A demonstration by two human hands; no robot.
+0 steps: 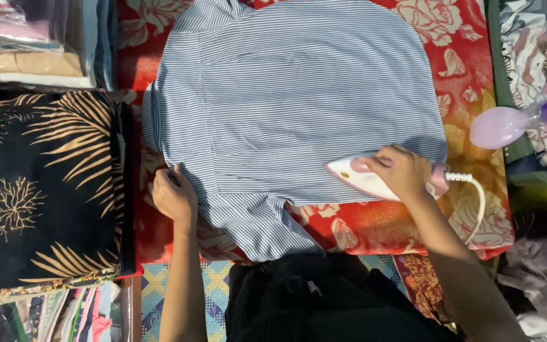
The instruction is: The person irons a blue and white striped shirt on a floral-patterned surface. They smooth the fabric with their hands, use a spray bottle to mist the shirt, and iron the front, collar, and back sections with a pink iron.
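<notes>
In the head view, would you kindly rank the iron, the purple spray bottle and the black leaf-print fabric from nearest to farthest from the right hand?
1. Iron: under the right hand, gripped.
2. Purple spray bottle: off to its right, at the board's edge.
3. Black leaf-print fabric: far left, beyond the striped shirt.

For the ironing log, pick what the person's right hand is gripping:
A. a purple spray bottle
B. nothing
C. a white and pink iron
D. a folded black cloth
C: the right hand wraps the handle of the white and pink iron, which sits on the striped shirt.
</notes>
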